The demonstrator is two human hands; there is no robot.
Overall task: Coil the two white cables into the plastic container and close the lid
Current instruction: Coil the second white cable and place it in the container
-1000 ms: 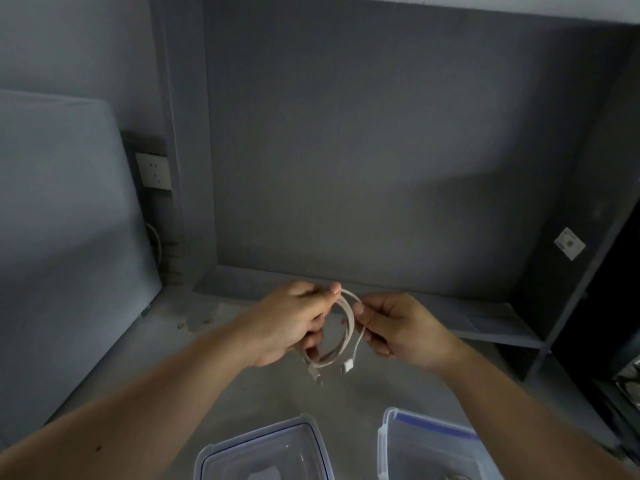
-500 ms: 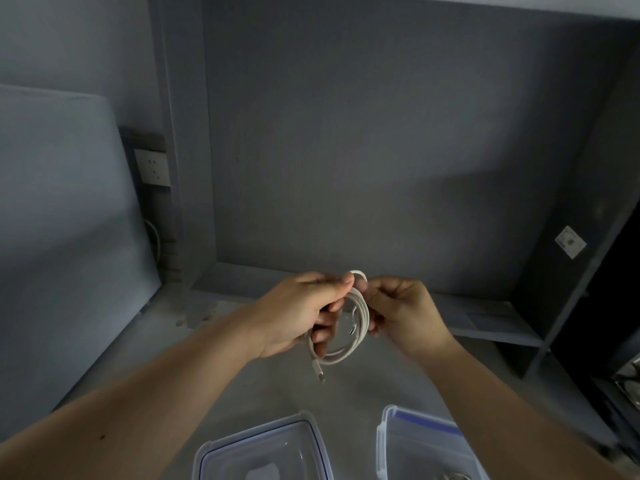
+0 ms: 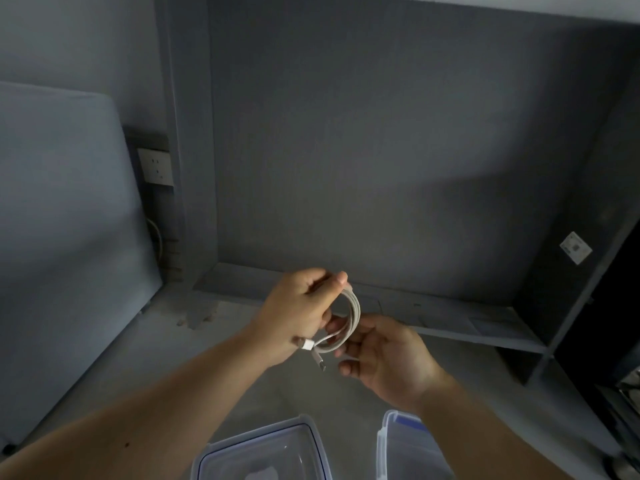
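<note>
A white cable [image 3: 351, 318] is wound into a small coil and held in the air over the grey floor. My left hand [image 3: 299, 311] pinches the coil's top between thumb and fingers. My right hand [image 3: 384, 358] cups the coil from below and the right. Both plug ends [image 3: 313, 351] stick out at the coil's lower left. At the bottom edge lie a clear plastic container part [image 3: 263, 455] with something white inside, and to its right another clear part with a blue band [image 3: 401, 441], partly hidden by my right forearm. I cannot tell which is the lid.
A dark grey wall panel [image 3: 381, 150] stands ahead with a low ledge [image 3: 450, 320] at its base. A large grey slab [image 3: 59, 237] leans at the left beside a wall socket [image 3: 156, 166]. A dark shelf frame [image 3: 571, 306] stands at the right.
My right hand dropped from beside the coil to under it. The coil turned, and the plug ends now point down and left. The left hand kept its hold on top.
</note>
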